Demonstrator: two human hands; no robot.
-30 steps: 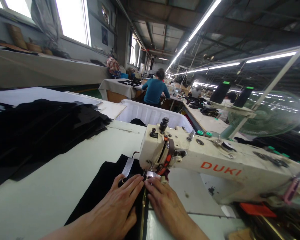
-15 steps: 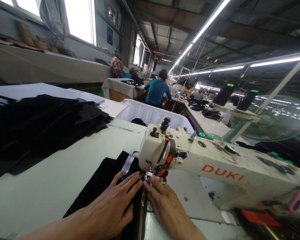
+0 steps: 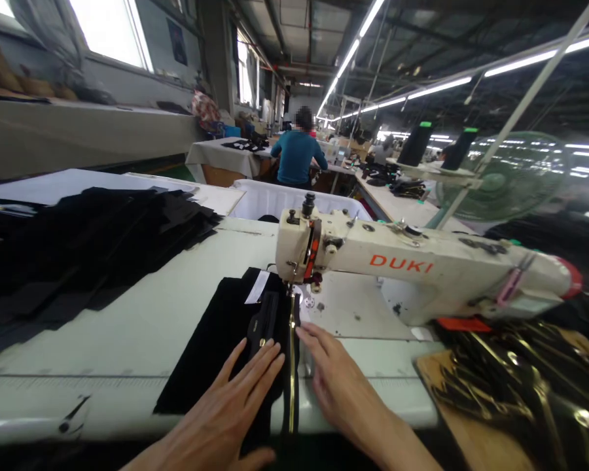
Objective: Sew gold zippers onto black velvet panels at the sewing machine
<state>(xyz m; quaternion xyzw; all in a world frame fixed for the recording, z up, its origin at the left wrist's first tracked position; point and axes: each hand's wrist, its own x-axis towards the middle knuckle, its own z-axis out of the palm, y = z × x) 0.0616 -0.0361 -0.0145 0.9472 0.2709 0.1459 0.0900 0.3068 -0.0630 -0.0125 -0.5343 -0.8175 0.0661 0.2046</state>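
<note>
A black fabric piece (image 3: 206, 340) with a white label (image 3: 258, 287) lies on the sewing table, its far edge by the needle of the sewing machine (image 3: 353, 255). My left hand (image 3: 240, 386) rests flat on the fabric, fingers spread, just below a dark zipped pocket strip. Along the fabric's right edge runs a black zipper (image 3: 292, 360) with gold teeth, its top end under the presser foot. My right hand (image 3: 336, 369) is at the zipper's right edge, fingertips touching the tape, fingers stretched out.
Stacked dark fabric pieces (image 3: 98, 242) cover the table's left side. Gold-toothed zippers (image 3: 515, 373) are heaped on a board at right. Behind the machine stand a white bin (image 3: 285, 194), thread cones (image 3: 415, 145) and a green fan (image 3: 505, 176). A person in blue (image 3: 297, 157) sits further back.
Both hands have drawn back from the needle toward me along the fabric, uncovering the zipper and pocket strip. The view has shifted, showing the zipper heap at right.
</note>
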